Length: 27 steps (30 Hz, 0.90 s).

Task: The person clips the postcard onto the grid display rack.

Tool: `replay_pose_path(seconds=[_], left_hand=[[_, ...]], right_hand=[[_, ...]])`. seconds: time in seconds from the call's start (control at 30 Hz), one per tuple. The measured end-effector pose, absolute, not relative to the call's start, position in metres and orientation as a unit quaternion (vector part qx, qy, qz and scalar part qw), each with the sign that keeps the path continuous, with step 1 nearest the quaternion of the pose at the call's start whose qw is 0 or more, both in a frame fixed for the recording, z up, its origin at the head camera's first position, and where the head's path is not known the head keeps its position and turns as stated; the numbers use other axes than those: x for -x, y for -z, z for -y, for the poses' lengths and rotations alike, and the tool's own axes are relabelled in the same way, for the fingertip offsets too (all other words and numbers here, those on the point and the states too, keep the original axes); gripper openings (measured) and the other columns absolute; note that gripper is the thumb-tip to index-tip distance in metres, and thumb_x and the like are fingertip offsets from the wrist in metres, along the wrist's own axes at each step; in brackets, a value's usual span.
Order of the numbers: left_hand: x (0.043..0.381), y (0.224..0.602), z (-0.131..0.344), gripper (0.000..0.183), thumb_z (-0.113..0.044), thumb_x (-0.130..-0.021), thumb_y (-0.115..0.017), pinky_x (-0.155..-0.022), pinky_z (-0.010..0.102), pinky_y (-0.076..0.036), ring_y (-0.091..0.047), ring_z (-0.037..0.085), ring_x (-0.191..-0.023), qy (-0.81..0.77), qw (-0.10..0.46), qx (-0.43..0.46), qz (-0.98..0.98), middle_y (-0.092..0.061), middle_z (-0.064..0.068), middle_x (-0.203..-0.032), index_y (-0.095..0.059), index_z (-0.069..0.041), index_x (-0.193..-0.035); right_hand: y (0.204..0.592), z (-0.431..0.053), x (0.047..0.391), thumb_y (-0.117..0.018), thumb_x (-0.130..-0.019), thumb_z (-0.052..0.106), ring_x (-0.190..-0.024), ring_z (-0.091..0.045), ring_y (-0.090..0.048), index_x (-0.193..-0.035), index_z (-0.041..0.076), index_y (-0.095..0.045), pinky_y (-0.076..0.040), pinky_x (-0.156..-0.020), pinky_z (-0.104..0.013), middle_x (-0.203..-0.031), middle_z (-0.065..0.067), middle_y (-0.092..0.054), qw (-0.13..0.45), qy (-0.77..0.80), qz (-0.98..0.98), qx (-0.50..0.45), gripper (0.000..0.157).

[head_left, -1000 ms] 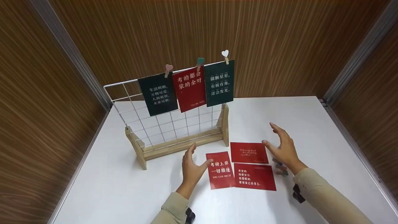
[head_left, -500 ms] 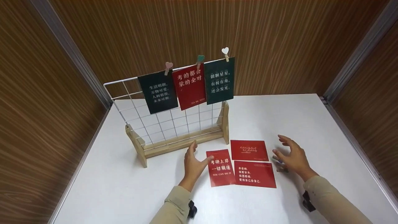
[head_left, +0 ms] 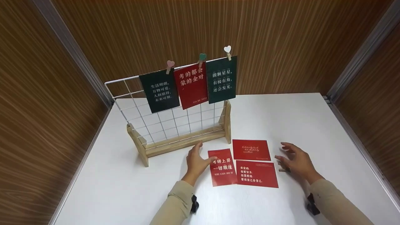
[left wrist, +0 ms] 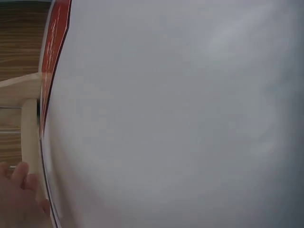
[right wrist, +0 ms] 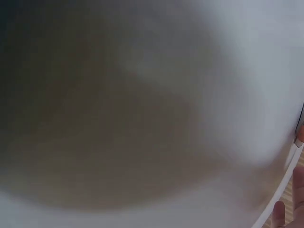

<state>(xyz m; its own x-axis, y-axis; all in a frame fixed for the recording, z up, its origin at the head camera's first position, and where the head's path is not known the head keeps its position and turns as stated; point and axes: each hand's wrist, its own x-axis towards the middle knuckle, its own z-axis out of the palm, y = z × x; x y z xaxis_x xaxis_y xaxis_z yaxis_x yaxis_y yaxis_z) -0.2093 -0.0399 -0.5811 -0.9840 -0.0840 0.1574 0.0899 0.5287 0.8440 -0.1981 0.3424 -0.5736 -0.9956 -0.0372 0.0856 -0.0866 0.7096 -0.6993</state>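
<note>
My left hand [head_left: 197, 163], with thumb and fingers spread, is beside the upright red card [head_left: 223, 173]; the thumb overlaps the card's left edge. It holds nothing. In the left wrist view, its fingertips [left wrist: 21, 173] show low at the left. Two more red cards lie sideways, one red card [head_left: 251, 150] behind the other red card [head_left: 257, 178]. To their right my right hand [head_left: 300, 164] hovers over small wooden clips [head_left: 282, 170], mostly hidden beneath it. Its fingers are loosely bent, thumb apart from them. In the right wrist view, its fingers [right wrist: 298, 187] appear at the lower right edge.
A white wire grid rack [head_left: 128, 89] on a wooden stand [head_left: 184, 143] stands behind the left hand. From its top hang a green card [head_left: 159, 104], a red card [head_left: 192, 93] and another green card [head_left: 222, 95], each under a heart clip. Wood-grain walls enclose the white table.
My right hand has moved right and toward me, down over the clips. My left hand has shifted only slightly to the right. The cards lie unmoved.
</note>
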Motion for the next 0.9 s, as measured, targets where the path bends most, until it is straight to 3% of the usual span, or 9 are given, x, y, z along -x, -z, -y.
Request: replay_pose_path(seconds=[0.13, 0.43, 0.6, 0.9], left_hand=[[0.2126, 0.5815, 0.0402, 0.081, -0.03, -0.067, -0.087, -0.101, 0.052, -0.03, -0.045, 0.034, -0.121, 0.451, 0.079, 0.014, 0.889, -0.054, 0.013, -0.13, -0.05, -0.004, -0.134], [0.2166, 0.5875, 0.0393, 0.07, -0.038, -0.06, -0.088, -0.095, 0.049, -0.034, -0.047, 0.029, -0.111, 0.382, 0.086, 0.012, 0.92, -0.056, 0.009, -0.118, -0.065, -0.006, -0.118], [0.2171, 0.5893, 0.0365, 0.073, -0.042, -0.059, -0.088, -0.094, 0.049, -0.034, -0.047, 0.027, -0.111, 0.367, 0.081, 0.005, 0.927, -0.056, 0.007, -0.117, -0.065, -0.008, -0.119], [0.2183, 0.588, 0.0317, 0.07, -0.034, -0.062, -0.088, -0.093, 0.046, -0.034, -0.049, 0.028, -0.114, 0.359, 0.078, 0.029, 0.929, -0.06, 0.007, -0.121, -0.063, -0.009, -0.122]], right_hand=[[0.5735, -0.3434, 0.1978, -0.075, -0.083, 0.03, -0.114, -0.04, -0.051, -0.135, 0.007, -0.049, -0.04, -0.094, -0.057, -0.124, -0.019, -0.055, 0.021, -0.375, 0.927, -0.028, 0.063], [0.5759, -0.347, 0.198, -0.074, -0.084, 0.02, -0.11, -0.039, -0.052, -0.12, 0.001, -0.06, -0.046, -0.088, -0.054, -0.119, -0.019, -0.056, 0.024, -0.36, 0.932, -0.037, 0.043], [0.5774, -0.3484, 0.1987, -0.074, -0.084, 0.018, -0.111, -0.038, -0.052, -0.112, 0.001, -0.066, -0.046, -0.089, -0.053, -0.116, -0.018, -0.057, 0.021, -0.362, 0.931, -0.04, 0.034], [0.5774, -0.3475, 0.1979, -0.073, -0.085, 0.014, -0.104, -0.036, -0.06, -0.115, 0.002, -0.065, -0.048, -0.087, -0.049, -0.112, -0.016, -0.063, 0.011, -0.374, 0.926, -0.047, 0.033]])
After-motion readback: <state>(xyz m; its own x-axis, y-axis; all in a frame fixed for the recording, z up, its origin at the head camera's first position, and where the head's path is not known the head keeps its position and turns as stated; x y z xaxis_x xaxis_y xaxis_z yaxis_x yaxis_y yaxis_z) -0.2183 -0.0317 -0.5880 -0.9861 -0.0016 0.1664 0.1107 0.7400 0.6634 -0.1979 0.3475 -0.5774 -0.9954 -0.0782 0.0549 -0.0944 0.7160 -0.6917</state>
